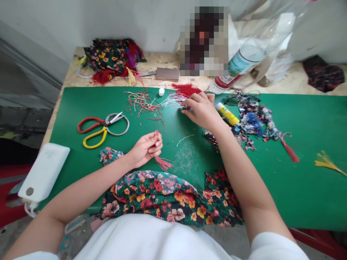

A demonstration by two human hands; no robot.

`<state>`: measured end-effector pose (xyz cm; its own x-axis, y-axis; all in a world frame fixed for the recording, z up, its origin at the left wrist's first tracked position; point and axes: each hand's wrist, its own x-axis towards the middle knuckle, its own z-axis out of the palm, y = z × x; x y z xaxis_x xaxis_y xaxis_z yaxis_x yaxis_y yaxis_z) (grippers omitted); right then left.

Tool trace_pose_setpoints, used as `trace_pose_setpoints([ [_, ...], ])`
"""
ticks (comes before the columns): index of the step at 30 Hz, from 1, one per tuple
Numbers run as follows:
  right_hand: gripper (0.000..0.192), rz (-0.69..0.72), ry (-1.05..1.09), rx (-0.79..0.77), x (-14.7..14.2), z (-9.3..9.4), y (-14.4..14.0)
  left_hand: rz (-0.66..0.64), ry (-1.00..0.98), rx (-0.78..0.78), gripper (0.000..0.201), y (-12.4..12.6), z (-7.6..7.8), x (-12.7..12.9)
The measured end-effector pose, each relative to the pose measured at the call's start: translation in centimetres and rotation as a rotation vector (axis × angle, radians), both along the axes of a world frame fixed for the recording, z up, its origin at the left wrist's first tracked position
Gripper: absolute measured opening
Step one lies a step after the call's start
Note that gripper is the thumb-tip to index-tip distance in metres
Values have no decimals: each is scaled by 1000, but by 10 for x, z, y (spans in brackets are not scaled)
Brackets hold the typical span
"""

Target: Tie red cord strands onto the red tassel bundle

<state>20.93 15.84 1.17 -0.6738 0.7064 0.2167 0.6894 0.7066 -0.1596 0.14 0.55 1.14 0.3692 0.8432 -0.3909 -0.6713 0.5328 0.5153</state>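
Note:
My left hand [148, 148] is closed around a pink-red tassel [163, 163]. The tied top pokes out above the fingers and the loose strands hang below. Over the back of the green mat, my right hand [202, 110] has its thumb and fingers curled together at the white threads [175, 100]. A small dark bit shows at those fingertips, too little to name. Behind that hand lies a bundle of red threads [185, 88], and beside its wrist a yellow glue stick [229, 115]. Floral fabric [162, 196] spreads along the near edge, before my body.
Left on the mat [306, 195] lie scissors [105, 126] with red and yellow handles, plus a white power bank [45, 171]. Thread scraps [145, 103] and a white cap [161, 91] are near the back. Rightward are fabric scraps [249, 122], a red tassel [291, 150] and a plastic bottle [244, 61].

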Motion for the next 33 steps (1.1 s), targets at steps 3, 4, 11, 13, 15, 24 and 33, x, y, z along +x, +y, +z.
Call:
trace_pose_setpoints([
  [3,21,-33,20,11,-1,-4,1,-2,-4,5,14,0,0,0],
  [4,20,-42,25,8,-1,-5,1,-4,-6,7,14,1,0,0],
  [11,23,-86,-11,-1,-7,-16,-2,-1,4,3,14,1,1,0],
  [13,25,-94,-19,20,-9,-21,-4,-1,6,6,14,1,1,0],
  [15,27,-98,-21,37,-10,-23,-5,-1,8,10,15,0,1,0],
  [24,26,-102,42,22,-10,21,-15,8,5,36,16,0,0,1],
  [33,13,-48,275,-197,-3,87,-62,9,32,71,16,-1,-1,2],
])
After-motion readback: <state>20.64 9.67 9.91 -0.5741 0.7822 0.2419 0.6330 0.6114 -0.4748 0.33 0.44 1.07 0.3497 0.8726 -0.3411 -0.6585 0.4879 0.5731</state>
